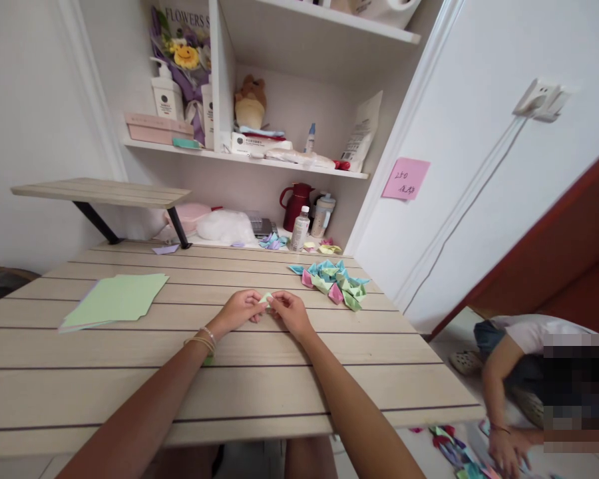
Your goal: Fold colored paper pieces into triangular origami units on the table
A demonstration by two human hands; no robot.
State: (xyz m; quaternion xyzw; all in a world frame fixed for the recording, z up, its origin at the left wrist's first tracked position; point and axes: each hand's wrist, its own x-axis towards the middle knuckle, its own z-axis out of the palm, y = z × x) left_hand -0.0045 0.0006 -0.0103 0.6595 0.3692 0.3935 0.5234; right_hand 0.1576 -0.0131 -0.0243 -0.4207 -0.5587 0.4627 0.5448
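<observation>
Between my two hands, over the middle of the slatted wooden table (259,392), is a small piece of folded pale green paper (266,299). My left hand (242,307) pinches its left side, thumb on top. On the right side, the fingers of my right hand (289,311) are closed on the same paper. Much of the fold is hidden behind my fingertips. To the right of my hands lies a heap of folded paper boats (332,276) in blue, green and pink. A stack of green paper sheets (120,297) rests on the left.
A raised wooden shelf (104,191) stands at the back left. Along the back are a clear bottle (300,229), a dark red jug (296,205) and more folded paper (273,241). At the lower right, a person (509,372) crouches by folded papers (452,449) on the floor.
</observation>
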